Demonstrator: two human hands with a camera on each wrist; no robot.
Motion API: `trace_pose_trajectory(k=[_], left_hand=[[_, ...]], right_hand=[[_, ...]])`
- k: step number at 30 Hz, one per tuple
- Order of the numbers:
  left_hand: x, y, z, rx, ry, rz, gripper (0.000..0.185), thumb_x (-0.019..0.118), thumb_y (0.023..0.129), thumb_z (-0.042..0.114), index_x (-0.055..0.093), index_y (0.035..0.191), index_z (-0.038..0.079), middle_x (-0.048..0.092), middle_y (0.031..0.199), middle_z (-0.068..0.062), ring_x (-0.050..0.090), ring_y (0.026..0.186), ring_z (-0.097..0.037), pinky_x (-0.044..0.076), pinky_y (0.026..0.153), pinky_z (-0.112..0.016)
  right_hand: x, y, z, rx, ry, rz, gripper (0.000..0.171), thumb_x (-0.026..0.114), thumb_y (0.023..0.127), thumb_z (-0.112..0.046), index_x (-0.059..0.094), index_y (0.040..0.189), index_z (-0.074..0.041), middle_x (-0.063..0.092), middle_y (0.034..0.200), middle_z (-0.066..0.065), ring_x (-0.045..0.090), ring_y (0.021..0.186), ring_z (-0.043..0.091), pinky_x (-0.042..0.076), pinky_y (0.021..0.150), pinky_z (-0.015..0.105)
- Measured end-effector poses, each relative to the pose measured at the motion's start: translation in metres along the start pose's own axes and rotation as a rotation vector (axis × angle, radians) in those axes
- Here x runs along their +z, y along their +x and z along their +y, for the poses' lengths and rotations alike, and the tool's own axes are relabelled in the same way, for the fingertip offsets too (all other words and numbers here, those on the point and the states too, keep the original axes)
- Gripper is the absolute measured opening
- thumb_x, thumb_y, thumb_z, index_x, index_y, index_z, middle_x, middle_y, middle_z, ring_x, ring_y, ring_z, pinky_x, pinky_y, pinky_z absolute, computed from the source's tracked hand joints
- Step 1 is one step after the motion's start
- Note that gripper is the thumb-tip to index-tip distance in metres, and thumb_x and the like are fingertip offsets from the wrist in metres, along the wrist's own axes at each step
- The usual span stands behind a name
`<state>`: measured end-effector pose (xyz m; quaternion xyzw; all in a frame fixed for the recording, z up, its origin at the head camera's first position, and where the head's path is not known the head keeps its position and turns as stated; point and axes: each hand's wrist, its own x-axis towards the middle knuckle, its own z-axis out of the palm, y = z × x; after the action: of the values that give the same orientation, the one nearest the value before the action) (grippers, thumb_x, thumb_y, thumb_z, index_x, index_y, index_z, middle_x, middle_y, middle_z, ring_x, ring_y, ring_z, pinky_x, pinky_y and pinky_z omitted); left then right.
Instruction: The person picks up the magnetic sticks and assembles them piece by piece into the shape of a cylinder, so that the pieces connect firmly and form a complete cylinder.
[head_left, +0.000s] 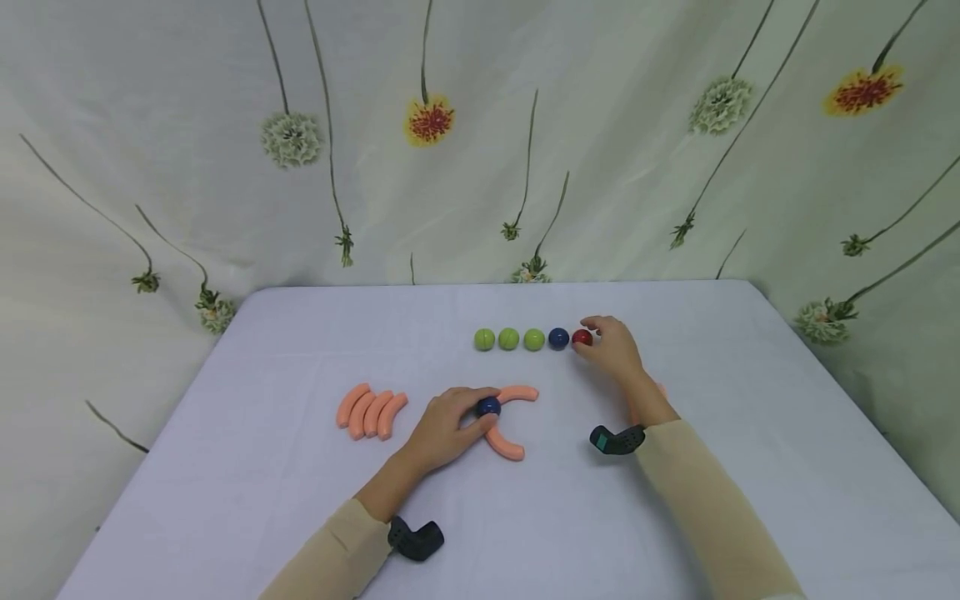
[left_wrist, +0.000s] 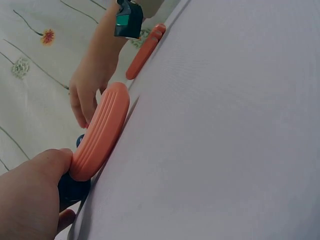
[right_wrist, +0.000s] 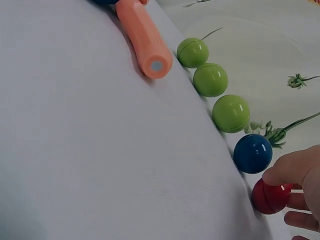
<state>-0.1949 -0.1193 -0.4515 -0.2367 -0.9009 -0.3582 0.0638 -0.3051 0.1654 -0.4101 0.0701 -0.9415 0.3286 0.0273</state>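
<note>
A row of balls lies at the far middle of the table: three green balls (head_left: 508, 338) (right_wrist: 210, 79), a blue ball (head_left: 558, 337) (right_wrist: 253, 153) and a red ball (head_left: 582, 337) (right_wrist: 270, 196) at the right end. My right hand (head_left: 594, 336) pinches the red ball, its fingertips (right_wrist: 292, 169) curled over it. Nearer me, my left hand (head_left: 472, 414) holds a second dark blue ball (head_left: 488, 407) (left_wrist: 74, 189) between thumb and fingers. That ball sits between two curved orange pieces (head_left: 517, 392) (head_left: 505, 444) (left_wrist: 100, 132).
Several more orange curved pieces (head_left: 371, 412) lie side by side to the left of my left hand. Another orange piece (left_wrist: 145, 52) lies beside my right wrist. The table (head_left: 720, 500) wears a pale cloth; a flowered curtain (head_left: 600, 150) hangs behind.
</note>
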Motion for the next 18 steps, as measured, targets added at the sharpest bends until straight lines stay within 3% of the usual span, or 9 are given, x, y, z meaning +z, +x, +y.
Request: trace_pose_trajectory(k=[9, 18], left_hand=[[-0.001, 0.001, 0.001, 0.004, 0.002, -0.001, 0.042, 0.062, 0.095, 0.036, 0.061, 0.132, 0.016, 0.062, 0.128, -0.004, 0.052, 0.123, -0.025, 0.038, 0.102, -0.05], [0.0, 0.0, 0.0, 0.0, 0.003, -0.004, 0.043, 0.061, 0.095, 0.037, 0.061, 0.133, 0.016, 0.062, 0.129, -0.004, 0.052, 0.124, -0.025, 0.037, 0.103, -0.05]], right_hand=[[0.009, -0.003, 0.008, 0.082, 0.004, 0.005, 0.042, 0.064, 0.093, -0.019, 0.057, 0.132, -0.006, 0.06, 0.122, 0.018, 0.053, 0.109, 0.033, 0.042, 0.095, 0.049], [0.009, -0.014, 0.007, 0.042, 0.071, 0.049, 0.039, 0.067, 0.091, -0.019, 0.059, 0.127, -0.007, 0.062, 0.118, 0.017, 0.054, 0.109, 0.033, 0.045, 0.089, 0.047]])
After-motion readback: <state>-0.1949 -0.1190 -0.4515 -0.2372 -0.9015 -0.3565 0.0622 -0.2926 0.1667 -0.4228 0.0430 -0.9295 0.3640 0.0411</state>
